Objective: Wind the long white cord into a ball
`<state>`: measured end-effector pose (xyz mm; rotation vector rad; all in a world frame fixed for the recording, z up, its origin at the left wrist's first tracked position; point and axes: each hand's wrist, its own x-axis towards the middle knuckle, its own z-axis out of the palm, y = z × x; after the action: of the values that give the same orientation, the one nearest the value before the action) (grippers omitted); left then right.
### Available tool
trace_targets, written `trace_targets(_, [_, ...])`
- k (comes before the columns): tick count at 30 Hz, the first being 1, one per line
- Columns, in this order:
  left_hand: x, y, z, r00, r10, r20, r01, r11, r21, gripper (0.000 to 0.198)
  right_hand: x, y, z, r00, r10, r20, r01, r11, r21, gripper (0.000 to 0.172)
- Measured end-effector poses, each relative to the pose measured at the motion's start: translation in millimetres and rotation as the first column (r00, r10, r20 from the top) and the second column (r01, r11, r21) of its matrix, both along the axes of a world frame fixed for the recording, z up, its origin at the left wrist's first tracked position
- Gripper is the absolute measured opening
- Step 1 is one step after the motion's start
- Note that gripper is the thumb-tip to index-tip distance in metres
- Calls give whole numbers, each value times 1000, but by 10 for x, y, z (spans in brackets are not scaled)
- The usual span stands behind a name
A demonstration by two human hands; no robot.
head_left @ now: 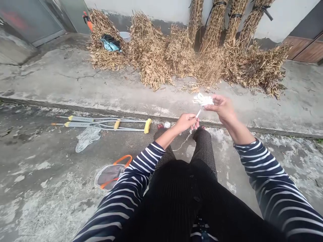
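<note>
A looped bundle of white cord [202,99] is pinched between the thumb and fingers of my right hand [222,107]. Lower and to the left, my left hand [187,122] closes on a straight white length that runs up to the bundle. I cannot tell whether this length is only cord pulled tight or something stiffer. Below the left hand, a thin twisted white strand [186,137] hangs down between my legs. Both hands are held out in front of me, above the edge of the concrete step [141,107].
Dried plant stalks [153,57] lean in heaps against the wall, some tied in upright bundles [233,20]. On the ground at left are crutches [108,124] with yellow pads, a clear plastic sheet [87,137], and a bag with orange handles [108,176]. A small white round object [167,125] lies by my foot.
</note>
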<state>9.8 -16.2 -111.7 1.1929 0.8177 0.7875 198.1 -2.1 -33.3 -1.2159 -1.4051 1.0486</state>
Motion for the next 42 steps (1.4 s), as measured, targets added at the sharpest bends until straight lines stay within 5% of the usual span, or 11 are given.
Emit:
trace_targets(3, [-62, -88, -48, 999, -39, -13, 39, 998, -56, 12, 64, 122, -53, 922, -179, 344, 91, 962, 256, 37])
trace_targets(7, [-204, -198, -33, 986, -165, -25, 162, 981, -104, 15, 109, 184, -255, 736, -265, 623, -35, 904, 425, 21])
trace_targets(12, [-431, -184, 172, 969, -225, 100, 237, 962, -134, 19, 79, 86, -638, 568, -189, 801, -215, 905, 367, 28])
trace_targets(16, [-525, -60, 406, 959, -67, 274, 124, 973, -196, 18, 33, -82, -908, 541, -20, 841, -368, 893, 258, 35])
trace_targets(22, [-471, 199, 684, 867, 338, 367, -279, 938, -204, 23, 55, -438, -1116, 788, 171, 591, -326, 931, 164, 25])
trace_targets(27, [-470, 743, 412, 925, 297, 235, -269, 952, -144, 17, -18, -797, -855, 950, 265, 163, -269, 963, 3, 37])
trace_targets(31, [-496, 1023, 5, 979, 32, -199, -61, 988, -142, 18, -76, -888, -589, 958, 265, -111, -275, 958, -80, 68])
trace_targets(33, [-475, 984, -114, 903, 24, -430, -55, 997, -60, 16, -77, -843, -544, 958, 225, -179, -240, 968, -71, 61])
trace_targets(35, [-424, 823, -149, 854, 165, -493, -134, 986, 99, 14, -70, -769, -541, 960, 166, -228, -185, 980, -67, 48])
trace_targets(37, [-353, 575, -125, 902, 213, -376, -161, 973, 165, 16, -67, -699, -543, 958, 111, -266, -139, 986, -91, 46])
trace_targets(42, [-184, -34, -64, 991, -96, 95, 105, 990, -92, 42, -81, -639, -504, 938, 74, -339, -166, 954, -251, 56])
